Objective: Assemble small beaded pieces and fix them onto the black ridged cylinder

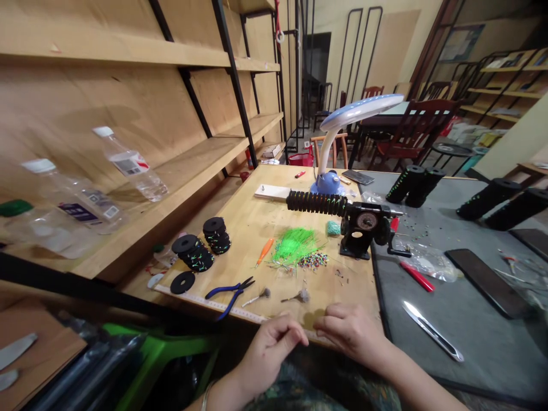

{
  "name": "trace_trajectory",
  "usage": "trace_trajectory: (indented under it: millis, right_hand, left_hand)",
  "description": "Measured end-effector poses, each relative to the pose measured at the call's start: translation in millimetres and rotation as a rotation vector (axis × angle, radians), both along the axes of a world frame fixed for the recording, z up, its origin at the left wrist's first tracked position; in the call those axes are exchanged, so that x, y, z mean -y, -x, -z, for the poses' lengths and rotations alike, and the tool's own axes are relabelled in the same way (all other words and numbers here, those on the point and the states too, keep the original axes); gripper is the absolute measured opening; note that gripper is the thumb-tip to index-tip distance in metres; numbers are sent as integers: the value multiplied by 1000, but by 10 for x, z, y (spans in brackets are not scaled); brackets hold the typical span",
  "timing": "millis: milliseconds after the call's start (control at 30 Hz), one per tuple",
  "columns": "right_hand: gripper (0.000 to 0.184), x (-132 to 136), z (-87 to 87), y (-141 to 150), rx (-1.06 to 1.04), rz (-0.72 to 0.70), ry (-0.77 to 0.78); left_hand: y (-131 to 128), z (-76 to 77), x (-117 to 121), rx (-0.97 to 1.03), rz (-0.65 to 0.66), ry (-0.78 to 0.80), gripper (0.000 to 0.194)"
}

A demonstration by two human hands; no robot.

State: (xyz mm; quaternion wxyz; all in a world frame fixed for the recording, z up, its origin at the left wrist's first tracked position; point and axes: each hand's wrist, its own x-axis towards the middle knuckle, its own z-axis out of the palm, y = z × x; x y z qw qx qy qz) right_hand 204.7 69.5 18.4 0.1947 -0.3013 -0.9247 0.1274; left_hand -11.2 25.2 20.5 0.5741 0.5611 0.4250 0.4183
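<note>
My left hand [274, 345] is at the table's front edge, its thumb pressed against curled fingers. Across a small gap, my right hand [351, 332] rests on the same edge with its fingers bent inward. Whatever either hand may hold is hidden. Just beyond lie two small brush-like tools with fuzzy grey heads [303, 295] and blue-handled pliers [231, 294]. Farther in are bright green strands [297, 244], a pile of multicoloured beads [313, 261] and an orange-handled pointed tool [265, 250]. Behind them stands a black hand-crank winder [358, 228] carrying a row of black spools [317, 204].
Black spool stacks [194, 254] stand at the table's left, with more [406, 185] on the grey mat [398, 308]. A blue lamp [327, 184] stands behind the winder. Silver tweezers [432, 331], a red tool [417, 277] and a phone [488, 279] lie right. Wooden shelves [205, 160] border the left.
</note>
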Motion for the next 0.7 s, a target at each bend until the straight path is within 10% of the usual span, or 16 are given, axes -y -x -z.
trace_trajectory:
  millis: [267,700]
  right_hand:
    - [47,-54,37,182,-109,-32,-8]
    - [21,-366,48,-45,108,-33,-176]
  left_hand:
    - [-317,-54,-139,502,-144,314,40]
    - [94,-151,-41,364,-244,523,47]
